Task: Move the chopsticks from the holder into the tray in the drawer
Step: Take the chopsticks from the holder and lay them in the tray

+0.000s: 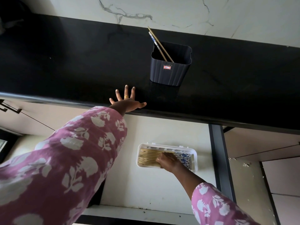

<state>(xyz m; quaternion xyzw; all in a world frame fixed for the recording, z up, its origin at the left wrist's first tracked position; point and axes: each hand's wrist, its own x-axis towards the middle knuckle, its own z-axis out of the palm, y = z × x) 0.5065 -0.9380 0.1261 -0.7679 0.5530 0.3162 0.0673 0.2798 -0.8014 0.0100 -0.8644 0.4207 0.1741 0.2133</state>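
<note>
Nearest me, my right hand [168,160] is curled over the chopsticks [151,157] lying side by side in the white tray [167,146] in the open drawer [146,184]; whether it grips any I cannot tell. Farther off, my left hand [128,101] lies spread flat on the black tabletop [73,62]. Beyond stands the dark holder [169,67] with two chopsticks leaning inside.

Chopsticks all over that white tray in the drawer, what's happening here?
A person is moving chopsticks out of the dark holder on the black counter into the white tray in the open drawer. The right hand is down in the tray, on the row of chopsticks already laid there. The left hand rests spread and empty on the counter's edge. A few chopsticks remain leaning in the holder, so the job is not finished.
</note>
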